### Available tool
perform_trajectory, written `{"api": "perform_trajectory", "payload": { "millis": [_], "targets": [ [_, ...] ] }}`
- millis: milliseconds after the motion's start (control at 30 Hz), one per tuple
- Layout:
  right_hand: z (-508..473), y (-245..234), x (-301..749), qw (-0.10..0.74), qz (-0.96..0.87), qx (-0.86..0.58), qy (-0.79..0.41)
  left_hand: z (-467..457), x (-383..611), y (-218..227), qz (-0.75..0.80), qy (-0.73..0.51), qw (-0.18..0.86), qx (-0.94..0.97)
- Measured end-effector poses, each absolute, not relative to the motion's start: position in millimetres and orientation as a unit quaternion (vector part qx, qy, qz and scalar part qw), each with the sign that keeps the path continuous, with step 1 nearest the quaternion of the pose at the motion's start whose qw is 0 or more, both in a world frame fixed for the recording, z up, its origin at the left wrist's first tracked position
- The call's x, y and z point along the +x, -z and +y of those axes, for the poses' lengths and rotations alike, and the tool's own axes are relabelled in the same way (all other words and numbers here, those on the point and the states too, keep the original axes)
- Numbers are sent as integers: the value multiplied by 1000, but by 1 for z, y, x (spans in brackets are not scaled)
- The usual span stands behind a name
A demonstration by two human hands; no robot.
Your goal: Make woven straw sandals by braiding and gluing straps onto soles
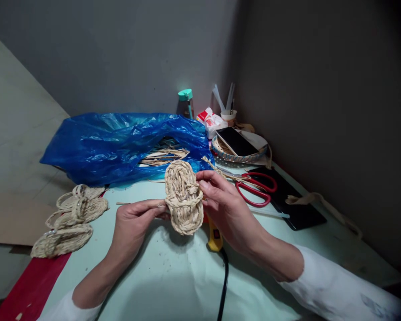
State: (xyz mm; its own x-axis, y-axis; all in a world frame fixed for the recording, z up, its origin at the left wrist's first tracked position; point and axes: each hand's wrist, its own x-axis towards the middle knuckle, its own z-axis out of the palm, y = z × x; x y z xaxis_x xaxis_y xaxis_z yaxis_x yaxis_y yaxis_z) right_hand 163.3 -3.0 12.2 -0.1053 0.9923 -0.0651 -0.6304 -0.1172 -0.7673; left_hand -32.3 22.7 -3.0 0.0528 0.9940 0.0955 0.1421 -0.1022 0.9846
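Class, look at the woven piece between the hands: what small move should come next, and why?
Perhaps press the right end of the braided band gently against the woven piece: the band crosses its front, the right hand holds that edge, and the left hand steadies the opposite one.

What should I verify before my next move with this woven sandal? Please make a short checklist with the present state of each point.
1. Left hand on one edge of the woven sandal: ok.
2. Right hand on the opposite edge: ok.
3. Strap lying across the sole: ok.
4. Strap ends firmly fixed: cannot tell.
5. Red-handled scissors apart from the straw strands: not ok, some lie right at them.
6. Yellow tool switched off: cannot tell.
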Motion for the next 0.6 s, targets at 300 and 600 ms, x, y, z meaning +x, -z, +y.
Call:
{"api": "perform_trajectory", "payload": {
  "millis": [300,600],
  "targets": [
    [-5,-8,162,587,-344,-326,-656,8,-27,-1,395,-441,592,547],
    [-11,-5,159,525,-441,-365,-630,-1,-16,4,390,-457,656,457]
  ]
}}
